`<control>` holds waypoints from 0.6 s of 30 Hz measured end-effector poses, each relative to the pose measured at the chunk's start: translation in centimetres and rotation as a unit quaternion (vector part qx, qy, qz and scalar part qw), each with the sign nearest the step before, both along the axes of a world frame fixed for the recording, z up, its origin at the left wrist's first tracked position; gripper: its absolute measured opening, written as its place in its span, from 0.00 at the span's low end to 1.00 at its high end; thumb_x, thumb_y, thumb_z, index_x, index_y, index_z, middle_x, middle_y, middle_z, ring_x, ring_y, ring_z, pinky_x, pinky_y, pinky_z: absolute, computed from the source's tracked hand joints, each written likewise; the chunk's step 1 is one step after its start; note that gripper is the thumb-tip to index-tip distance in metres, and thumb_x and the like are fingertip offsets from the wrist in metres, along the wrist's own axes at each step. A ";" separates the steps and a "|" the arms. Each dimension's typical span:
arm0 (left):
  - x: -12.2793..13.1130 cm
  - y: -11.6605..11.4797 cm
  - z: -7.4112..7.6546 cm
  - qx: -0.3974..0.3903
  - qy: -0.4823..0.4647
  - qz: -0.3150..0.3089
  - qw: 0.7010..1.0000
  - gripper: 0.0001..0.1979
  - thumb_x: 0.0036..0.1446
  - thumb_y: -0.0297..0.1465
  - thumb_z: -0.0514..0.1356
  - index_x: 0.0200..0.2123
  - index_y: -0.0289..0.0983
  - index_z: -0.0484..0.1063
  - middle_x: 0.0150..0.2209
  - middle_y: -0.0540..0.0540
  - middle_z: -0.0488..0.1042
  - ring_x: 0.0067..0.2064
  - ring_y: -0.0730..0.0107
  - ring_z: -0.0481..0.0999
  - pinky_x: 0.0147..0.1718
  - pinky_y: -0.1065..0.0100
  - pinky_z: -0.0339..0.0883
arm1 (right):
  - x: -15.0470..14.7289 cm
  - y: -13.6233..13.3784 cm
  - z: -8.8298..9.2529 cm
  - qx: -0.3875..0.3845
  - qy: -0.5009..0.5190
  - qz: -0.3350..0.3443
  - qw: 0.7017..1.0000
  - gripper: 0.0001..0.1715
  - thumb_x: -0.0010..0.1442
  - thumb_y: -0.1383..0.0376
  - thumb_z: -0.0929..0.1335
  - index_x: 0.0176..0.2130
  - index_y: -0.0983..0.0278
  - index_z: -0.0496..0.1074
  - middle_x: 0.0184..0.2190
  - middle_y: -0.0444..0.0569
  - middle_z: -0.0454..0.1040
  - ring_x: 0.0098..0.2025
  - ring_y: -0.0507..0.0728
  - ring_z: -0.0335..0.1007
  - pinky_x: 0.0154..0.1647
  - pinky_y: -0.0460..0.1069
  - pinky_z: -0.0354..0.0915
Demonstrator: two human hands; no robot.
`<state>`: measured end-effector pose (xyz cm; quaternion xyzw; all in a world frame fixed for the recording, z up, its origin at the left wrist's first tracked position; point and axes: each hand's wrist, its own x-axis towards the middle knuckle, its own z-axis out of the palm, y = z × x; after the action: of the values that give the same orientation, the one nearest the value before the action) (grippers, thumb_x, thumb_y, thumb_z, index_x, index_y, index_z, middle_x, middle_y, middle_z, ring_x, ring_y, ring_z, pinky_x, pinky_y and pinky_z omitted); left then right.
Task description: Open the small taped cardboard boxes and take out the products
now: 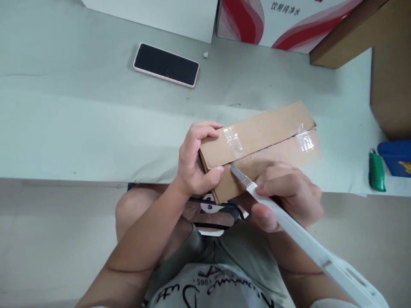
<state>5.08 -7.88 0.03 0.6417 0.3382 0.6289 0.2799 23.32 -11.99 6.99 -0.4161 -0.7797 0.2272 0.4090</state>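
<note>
A brown cardboard box (269, 128) lies tilted at the table's front edge, its top seam running lengthwise. Strips of clear tape (233, 141) cross it near both ends. My left hand (197, 160) grips the box's left end, thumb on the near side and fingers over the far side. In my right hand (289, 194) is a white utility knife (308, 239), its handle reaching toward the lower right. The knife's blade tip touches the box at the seam, close to my left thumb.
A phone (167, 65) lies farther back on the pale table (80, 119). Behind stand a white box (160, 17) and a red-and-white carton (289, 25). At right are a brown carton (391, 77), a green-handled tool (376, 171) and a blue container (396, 158).
</note>
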 end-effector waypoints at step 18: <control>-0.7 0.6 -0.4 0.046 0.033 -0.014 0.998 0.25 0.61 0.50 0.64 0.56 0.45 0.66 0.53 0.40 0.75 0.55 0.48 0.78 0.54 0.46 0.75 | -0.4 1.0 0.5 0.176 -0.009 -0.103 0.979 0.15 0.68 0.60 0.71 0.30 0.59 0.69 0.21 0.41 0.67 0.24 0.52 0.63 0.28 0.52 0.59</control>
<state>4.34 -7.25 -0.40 0.6791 0.3089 0.6182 0.2476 22.95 -11.03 7.50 -0.4171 -0.7642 0.0392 0.4904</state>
